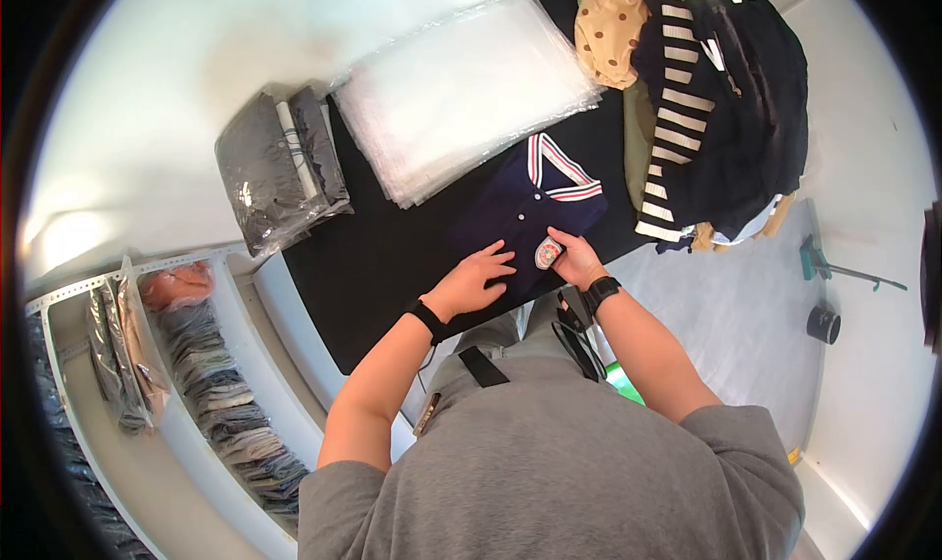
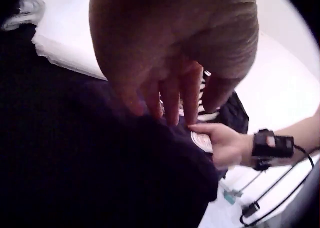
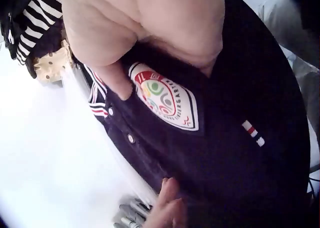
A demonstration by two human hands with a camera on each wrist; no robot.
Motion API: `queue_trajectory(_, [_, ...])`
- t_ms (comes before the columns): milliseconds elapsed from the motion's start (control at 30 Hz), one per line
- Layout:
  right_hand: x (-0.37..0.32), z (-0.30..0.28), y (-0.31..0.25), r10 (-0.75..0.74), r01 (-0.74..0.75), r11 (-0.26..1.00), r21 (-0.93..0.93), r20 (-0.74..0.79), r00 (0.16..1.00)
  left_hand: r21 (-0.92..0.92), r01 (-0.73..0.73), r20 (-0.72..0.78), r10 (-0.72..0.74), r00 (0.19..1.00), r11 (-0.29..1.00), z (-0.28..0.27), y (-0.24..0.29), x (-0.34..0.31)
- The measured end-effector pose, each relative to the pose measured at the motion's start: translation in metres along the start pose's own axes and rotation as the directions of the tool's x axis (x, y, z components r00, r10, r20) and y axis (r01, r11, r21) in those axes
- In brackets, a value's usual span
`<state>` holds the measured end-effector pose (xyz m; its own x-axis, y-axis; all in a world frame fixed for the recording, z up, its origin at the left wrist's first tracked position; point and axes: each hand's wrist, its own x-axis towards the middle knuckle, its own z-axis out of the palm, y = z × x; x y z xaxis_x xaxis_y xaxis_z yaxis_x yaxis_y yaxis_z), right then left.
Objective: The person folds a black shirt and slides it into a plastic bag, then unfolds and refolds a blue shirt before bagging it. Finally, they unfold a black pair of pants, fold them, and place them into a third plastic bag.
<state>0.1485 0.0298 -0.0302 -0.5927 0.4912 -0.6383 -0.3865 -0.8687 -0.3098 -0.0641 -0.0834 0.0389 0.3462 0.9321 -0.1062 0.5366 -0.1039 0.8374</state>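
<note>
A navy polo shirt (image 1: pixel 510 212) with a striped collar lies on the black table (image 1: pixel 339 280) in front of the person. Its white shield badge (image 3: pixel 167 95) and two buttons show clearly in the right wrist view. Beside the badge, the right hand (image 1: pixel 579 261) pinches the shirt, thumb on top and the other fingers hidden beneath the cloth. The left hand (image 1: pixel 469 283) is over the lower left part of the shirt, fingers extended and apart. In the left wrist view, the left hand's fingers (image 2: pixel 170 100) point toward the right hand (image 2: pixel 225 145).
A stack of clear plastic bags (image 1: pixel 471 89) lies behind the shirt. Bagged grey clothes (image 1: pixel 270 173) sit at the table's left end. At the right is a heap of clothes (image 1: pixel 746 119). Shelves with folded, bagged garments (image 1: pixel 216 383) stand at the lower left.
</note>
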Motion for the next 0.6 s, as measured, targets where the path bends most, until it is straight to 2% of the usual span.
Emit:
queue_trajectory(33, [0.002,-0.001,0.002,-0.057,0.055,0.998,-0.035,-0.053,0.997,0.009,0.004,-0.005,-0.004,1.0,1.0,-0.008,-0.002,0.002])
queue_trajectory(67, [0.004,-0.001,0.003,-0.085,0.084,0.996,-0.014,-0.073,0.994,-0.046,0.118,-0.192,-0.125,0.973,0.992,-0.019,-0.007,0.006])
queue_trajectory(100, [0.004,0.001,0.004,-0.083,0.083,0.996,-0.017,-0.063,0.994,-0.122,0.216,-0.365,-0.246,0.898,0.969,-0.032,-0.011,0.012])
queue_trajectory(167, [0.0,0.004,0.004,-0.162,0.165,0.986,0.023,-0.099,0.982,0.052,0.307,-0.617,-0.211,0.758,0.95,-0.06,-0.029,0.02])
queue_trajectory(200, [-0.005,0.006,0.002,-0.108,0.115,0.988,0.105,-0.071,0.992,0.158,0.364,-0.689,-0.161,0.707,0.918,-0.073,-0.041,0.024])
queue_trajectory(233, [-0.007,0.009,0.004,-0.108,0.114,0.988,0.103,-0.065,0.992,0.255,0.423,-0.749,-0.1,0.655,0.869,-0.082,-0.054,0.027])
queue_trajectory(267, [-0.01,0.012,0.007,-0.139,0.141,0.99,0.019,-0.078,0.987,0.258,0.423,-0.751,-0.095,0.653,0.868,-0.09,-0.066,0.03])
queue_trajectory(300, [-0.01,0.014,0.007,-0.175,0.169,0.983,-0.065,-0.087,0.981,0.396,0.46,-0.755,-0.003,0.655,0.795,-0.097,-0.079,0.034])
queue_trajectory(333, [-0.009,0.007,0.004,-0.077,0.06,0.979,-0.194,-0.08,0.994,0.519,0.492,-0.745,0.088,0.661,0.699,-0.101,-0.086,0.037])
queue_trajectory(367, [-0.006,0.003,0.005,-0.084,0.068,0.978,-0.196,-0.075,0.994,0.521,0.489,-0.746,0.096,0.658,0.699,-0.103,-0.093,0.039])
queue_trajectory(433, [-0.002,0.008,0.004,-0.119,0.088,0.963,-0.254,-0.106,0.987,0.572,0.518,-0.673,0.002,0.739,0.636,-0.11,-0.096,0.045])
queue_trajectory(467, [-0.002,0.01,0.003,-0.148,0.119,0.963,-0.241,-0.108,0.983,0.575,0.516,-0.675,0.011,0.738,0.635,-0.112,-0.098,0.047])
queue_trajectory(533, [-0.006,0.015,-0.002,-0.171,0.149,0.963,-0.224,-0.082,0.982,0.514,0.5,-0.612,-0.111,0.783,0.697,-0.115,-0.096,0.049])
queue_trajectory(600, [-0.01,0.013,-0.008,-0.187,0.175,0.961,-0.215,-0.039,0.982,0.521,0.532,-0.616,-0.137,0.776,0.668,-0.115,-0.095,0.051])
